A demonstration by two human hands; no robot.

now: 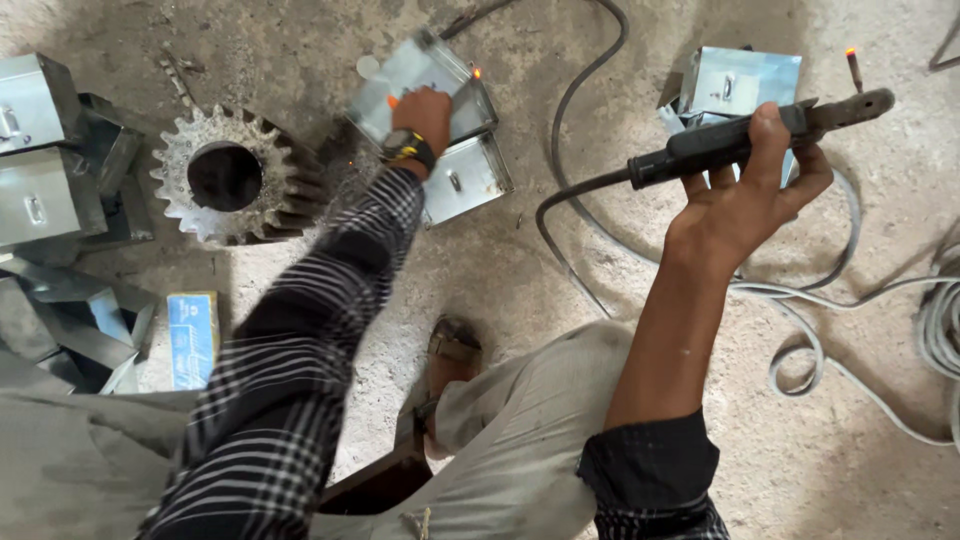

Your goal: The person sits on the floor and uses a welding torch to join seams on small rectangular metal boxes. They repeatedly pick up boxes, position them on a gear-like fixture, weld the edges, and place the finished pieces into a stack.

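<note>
My right hand (pixel 745 200) is raised and grips a black welding electrode holder (pixel 760 138), whose short rod (pixel 854 68) glows orange at its tip. A dark cable (pixel 570 130) runs from the holder across the floor. My left hand (pixel 424 113), with a wristwatch on it, rests on a shiny sheet-metal box (pixel 415 70) lying on the concrete floor. A small orange glow shows at the box's right edge. A second metal box (pixel 470 180) lies right beside it. Whether the left fingers grip the box or just press on it is unclear.
A large toothed steel gear (pixel 232 178) stands left of the boxes. More metal boxes (pixel 40 150) are stacked at the far left and one (pixel 740 82) behind the holder. A blue packet (pixel 192 338) lies on the floor. Grey cables (pixel 850 300) coil at the right. My sandalled foot (pixel 452 350) is below centre.
</note>
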